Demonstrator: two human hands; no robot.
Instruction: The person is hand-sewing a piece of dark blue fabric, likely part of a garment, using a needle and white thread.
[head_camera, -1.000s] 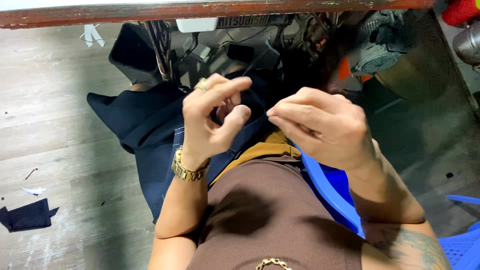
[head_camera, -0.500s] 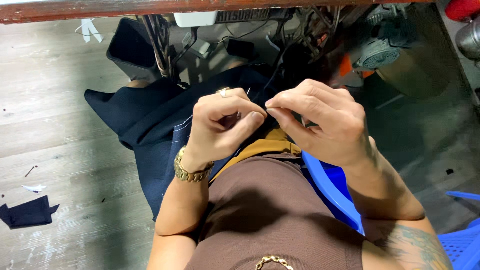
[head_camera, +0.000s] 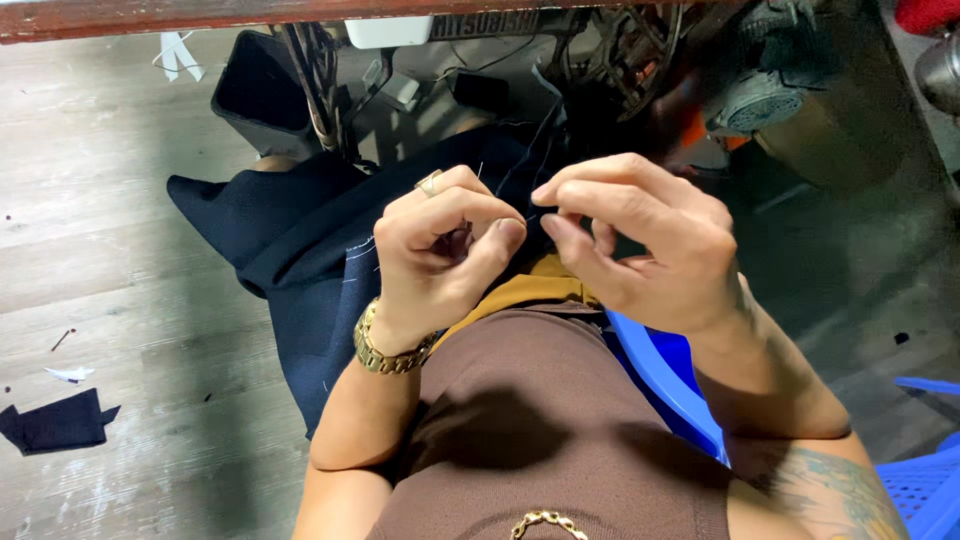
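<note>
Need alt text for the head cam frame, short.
Looking down, a seated person's left hand and right hand meet fingertip to fingertip, pinching something fine over dark navy fabric on the lap; what they pinch is too small to tell. The left hand wears a ring and a gold watch. A fabric scrap lies on the wooden floor.

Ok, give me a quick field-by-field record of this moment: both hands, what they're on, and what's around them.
left hand: fingers curled, thumb meeting fingertips, ring and gold watch worn
right hand: thumb and forefinger pinched close to the left thumb
thread: too thin to tell clearly; a dark strand seems to run up from between the hands
navy fabric: draped over the lap, pale stitching along one edge
seat: blue plastic chair
floor: dark fabric scrap on grey boards
</note>
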